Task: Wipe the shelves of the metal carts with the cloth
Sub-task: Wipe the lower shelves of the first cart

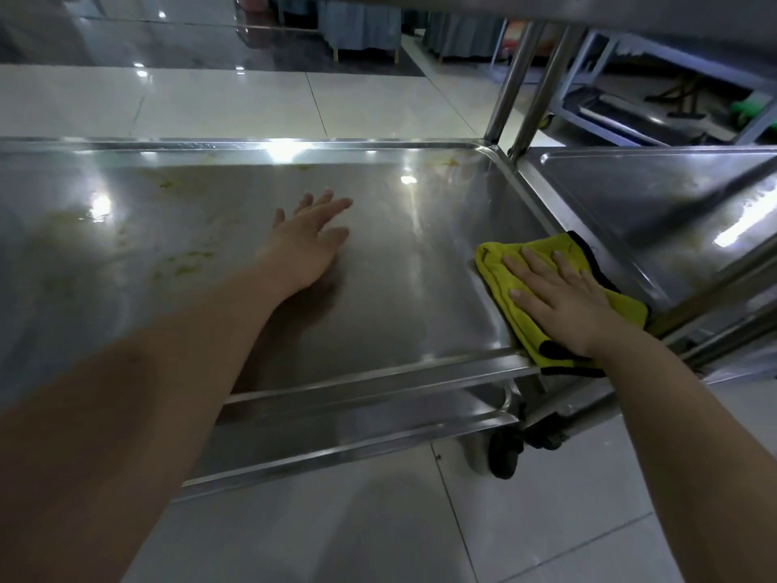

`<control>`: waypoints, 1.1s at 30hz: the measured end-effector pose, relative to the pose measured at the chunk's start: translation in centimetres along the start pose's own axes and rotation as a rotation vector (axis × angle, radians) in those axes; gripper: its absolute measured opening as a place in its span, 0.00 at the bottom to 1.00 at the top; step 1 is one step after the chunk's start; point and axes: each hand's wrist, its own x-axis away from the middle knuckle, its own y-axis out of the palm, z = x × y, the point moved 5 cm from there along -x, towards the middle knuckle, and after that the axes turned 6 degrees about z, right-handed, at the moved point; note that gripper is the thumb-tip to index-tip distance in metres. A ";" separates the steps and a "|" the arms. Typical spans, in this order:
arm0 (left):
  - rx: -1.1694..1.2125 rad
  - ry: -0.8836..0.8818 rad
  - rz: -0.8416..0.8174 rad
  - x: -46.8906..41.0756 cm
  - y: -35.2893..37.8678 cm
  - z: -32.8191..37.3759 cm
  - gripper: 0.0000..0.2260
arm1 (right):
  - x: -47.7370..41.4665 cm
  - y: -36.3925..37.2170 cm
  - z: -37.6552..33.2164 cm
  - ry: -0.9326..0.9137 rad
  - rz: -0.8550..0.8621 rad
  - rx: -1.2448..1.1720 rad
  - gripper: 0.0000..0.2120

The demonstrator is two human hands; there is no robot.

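Pressing yellow cloth [500, 273] flat on shelf [378, 296] corner, right hand [563, 300] fingers straight; left hand [309, 237] flat, spread

No text, label, brand, number or sign can be read, neither on the yellow cloth [498, 267] under the right hand [559, 298] nor on the steel shelf [378, 279] around it.

The left hand [307, 241] lies flat on the middle of the cart shelf [399, 267]. The right hand [559, 300] presses the cloth [500, 263] onto the shelf's near right corner, overlapping the rim. A second shelf [630, 195] stands just to the right, with two upright posts [511, 82] rising between them at the far corners.
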 end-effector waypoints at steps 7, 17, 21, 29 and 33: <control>-0.168 -0.067 -0.028 4.2 -3.0 -4.5 0.20 | -1.4 1.6 -13.1 0.038 0.001 -0.007 0.26; -0.020 -0.230 0.009 6.0 -9.1 -3.1 0.19 | -0.1 2.1 -33.0 -0.306 0.012 -0.217 0.24; -0.316 -0.187 -0.037 8.1 -5.5 -1.2 0.23 | -3.6 -0.5 -23.5 -0.049 0.175 -0.431 0.23; -0.543 -0.163 0.004 8.5 -3.3 -4.2 0.29 | -4.4 3.5 -23.5 -0.143 0.149 -0.103 0.24; -0.577 -0.334 0.017 7.8 -8.9 -11.7 0.31 | -4.5 3.9 -23.6 -0.143 0.114 -0.004 0.26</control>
